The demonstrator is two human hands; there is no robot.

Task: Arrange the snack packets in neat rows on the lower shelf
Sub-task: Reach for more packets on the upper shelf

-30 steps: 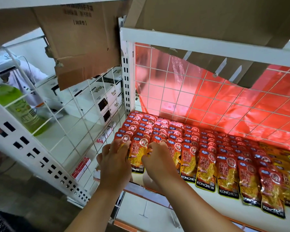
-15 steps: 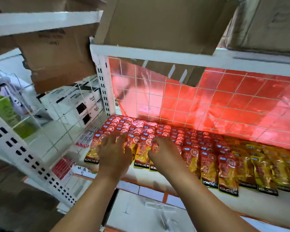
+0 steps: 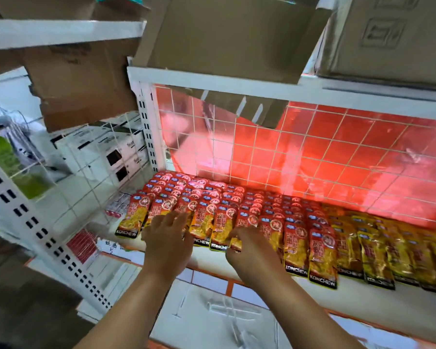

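Packets (image 3: 296,245) printed KONCHEW lie in overlapping rows on the lower shelf (image 3: 207,258). Left hand (image 3: 168,241), curled over their tops a second ago, now rests flat on them, fingers spread. Right hand (image 3: 253,253) curls its fingers round one packet's near end, hiding its label; rightmost packets are cut off.

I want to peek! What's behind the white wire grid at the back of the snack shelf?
A shiny red sheet hangs behind the wire grid, just above the snack packets. Whatever lies beyond that sheet is covered, so it cannot be seen.
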